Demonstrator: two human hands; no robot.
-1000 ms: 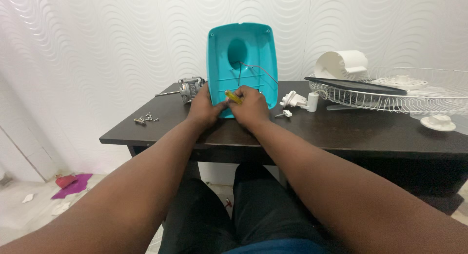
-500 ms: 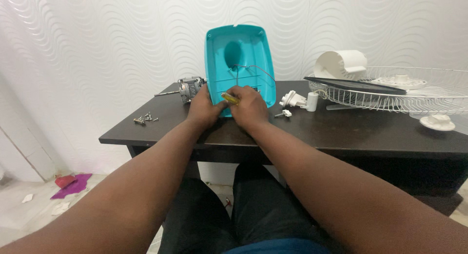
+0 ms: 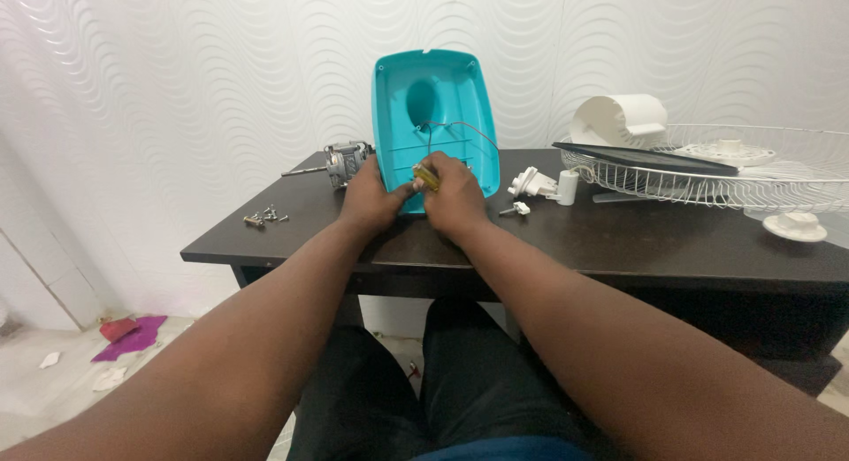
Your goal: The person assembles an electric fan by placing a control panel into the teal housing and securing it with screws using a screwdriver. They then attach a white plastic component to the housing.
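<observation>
Hands met at the lower edge of the teal shell (image 3: 433, 89), which stood upright near the front middle of the table (image 3: 619, 240), its hollow side facing you. Your left hand (image 3: 370, 198) gripped the shell's lower left edge, fingers curled against it. Your right hand (image 3: 453, 194) was closed around a yellow screwdriver (image 3: 425, 176), its handle showing between both hands at the shell's base. Thin wires (image 3: 451, 129) ran from the shell's oval opening down toward your right hand. Left of the shell lay a motor (image 3: 343, 160) and loose screws (image 3: 263, 217); right of it lay white parts (image 3: 541, 183) and a wire grille (image 3: 752, 173).
</observation>
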